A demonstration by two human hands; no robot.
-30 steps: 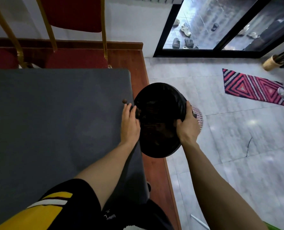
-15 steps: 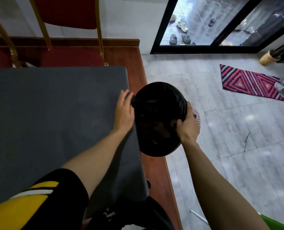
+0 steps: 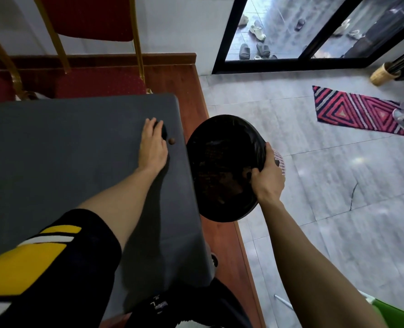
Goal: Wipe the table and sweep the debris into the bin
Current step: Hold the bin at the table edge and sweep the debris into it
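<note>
Lying beside left hand [image 3: 153, 147] — debris [image 3: 171, 141]

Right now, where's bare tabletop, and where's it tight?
Bare: the grey table left of the left hand, back to the red chair. Tight: the right edge strip, where a brown pellet lies between that hand and the bin, gripped by the right hand.
</note>
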